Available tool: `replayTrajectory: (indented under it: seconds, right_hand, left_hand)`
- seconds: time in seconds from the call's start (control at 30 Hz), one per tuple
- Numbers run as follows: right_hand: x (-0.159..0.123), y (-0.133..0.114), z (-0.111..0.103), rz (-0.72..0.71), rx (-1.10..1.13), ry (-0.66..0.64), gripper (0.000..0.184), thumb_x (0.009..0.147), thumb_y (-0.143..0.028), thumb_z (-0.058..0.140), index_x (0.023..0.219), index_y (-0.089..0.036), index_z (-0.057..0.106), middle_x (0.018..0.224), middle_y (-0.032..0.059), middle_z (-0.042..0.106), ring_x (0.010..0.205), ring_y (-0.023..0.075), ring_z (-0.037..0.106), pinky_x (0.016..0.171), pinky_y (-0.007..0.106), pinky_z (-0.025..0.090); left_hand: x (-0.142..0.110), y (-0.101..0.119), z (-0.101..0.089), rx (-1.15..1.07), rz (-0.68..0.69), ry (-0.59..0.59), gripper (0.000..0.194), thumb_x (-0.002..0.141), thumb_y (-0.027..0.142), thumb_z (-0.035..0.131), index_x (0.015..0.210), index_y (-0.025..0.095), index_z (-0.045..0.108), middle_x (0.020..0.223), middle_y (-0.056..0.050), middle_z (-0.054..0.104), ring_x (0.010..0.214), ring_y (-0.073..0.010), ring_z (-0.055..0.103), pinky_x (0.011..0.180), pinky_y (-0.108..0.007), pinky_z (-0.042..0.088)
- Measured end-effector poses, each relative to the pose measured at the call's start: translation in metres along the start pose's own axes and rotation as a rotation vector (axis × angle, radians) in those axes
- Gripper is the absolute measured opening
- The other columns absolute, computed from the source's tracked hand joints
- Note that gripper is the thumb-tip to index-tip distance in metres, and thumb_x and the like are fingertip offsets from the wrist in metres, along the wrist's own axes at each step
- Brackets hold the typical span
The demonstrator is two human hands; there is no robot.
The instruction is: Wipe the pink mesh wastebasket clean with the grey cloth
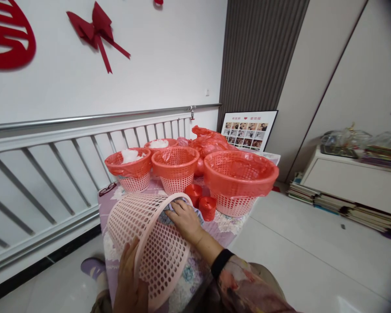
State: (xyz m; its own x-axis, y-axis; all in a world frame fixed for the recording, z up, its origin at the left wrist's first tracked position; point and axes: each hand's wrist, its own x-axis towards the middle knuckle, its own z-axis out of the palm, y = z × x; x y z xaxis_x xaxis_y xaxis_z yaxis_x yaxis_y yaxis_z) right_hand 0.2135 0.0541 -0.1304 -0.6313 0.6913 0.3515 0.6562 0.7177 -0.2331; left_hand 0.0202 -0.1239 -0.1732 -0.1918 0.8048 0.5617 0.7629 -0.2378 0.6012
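Observation:
A pale pink perforated plastic basket lies tipped on its side on the table, its mouth turned toward me. My left hand grips its rim at the near left, fingers on the outside and thumb toward the inside. At the upper part of the rim, my right hand presses a grey-blue cloth against the basket, with its fingers bent over the cloth. Just beyond the right hand stand two rolls of red plastic bags or ribbon; which of these I cannot tell.
Behind stand baskets lined with red plastic bags: a large one, a middle one, and two holding white material. A full red bag sits behind them. Eyeglasses lie at the left edge of the flowered tablecloth. A radiator runs alongside.

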Motion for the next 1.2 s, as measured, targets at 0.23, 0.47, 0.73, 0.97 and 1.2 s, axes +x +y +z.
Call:
replayTrajectory:
  seconds: [0.23,0.47,0.73,0.97,1.2]
  right_hand:
    - [-0.032,0.004,0.064,0.16,-0.004,-0.15,0.032,0.091,-0.015,0.054,0.12,-0.021,0.066,0.138,0.0123,0.059,0.123,0.0316,0.051,0.093,0.043,0.051]
    - [-0.072,-0.066,0.096,0.367,0.255,-0.189,0.044,0.074,-0.015,0.065,0.117,-0.024,0.07,0.115,0.0081,0.071,0.109,0.0286,0.063,0.094,0.036,0.05]
    - [-0.09,-0.128,0.069,0.497,1.147,-0.152,0.041,0.073,-0.018,0.059,0.111,-0.025,0.071,0.105,0.0026,0.075,0.099,0.0242,0.067,0.089,0.034,0.05]
    - [-0.038,-0.089,0.017,0.406,0.953,0.174,0.051,0.069,-0.006,0.054,0.117,-0.021,0.068,0.109,0.0052,0.072,0.102,0.0242,0.065,0.094,0.039,0.049]
    - [0.015,-0.025,0.048,0.081,-0.04,-0.018,0.036,0.099,-0.022,0.047,0.133,-0.028,0.059,0.155,0.0104,0.044,0.144,0.0323,0.031,0.11,0.058,0.031]
  left_hand:
    - [0.0,0.001,0.002,0.058,0.086,-0.013,0.078,0.086,0.01,0.049,0.157,0.027,0.021,0.157,-0.01,0.045,0.152,-0.0283,0.028,0.122,-0.052,0.033]
    - [0.0,0.002,0.005,0.027,0.044,0.018,0.079,0.086,0.01,0.05,0.157,0.027,0.02,0.159,-0.011,0.041,0.152,-0.0293,0.028,0.122,-0.053,0.033]
    - [0.002,-0.006,-0.001,0.004,-0.039,0.003,0.076,0.086,0.004,0.042,0.156,0.028,0.023,0.154,-0.011,0.049,0.15,-0.025,0.033,0.122,-0.054,0.032]
    - [0.001,-0.013,-0.006,0.006,-0.015,-0.032,0.078,0.082,0.004,0.042,0.155,0.024,0.025,0.156,-0.012,0.046,0.151,-0.0268,0.031,0.123,-0.053,0.032]
    - [-0.001,-0.014,-0.009,0.005,0.088,0.023,0.076,0.083,0.012,0.052,0.155,0.024,0.03,0.152,-0.012,0.052,0.147,-0.0303,0.039,0.119,-0.054,0.038]
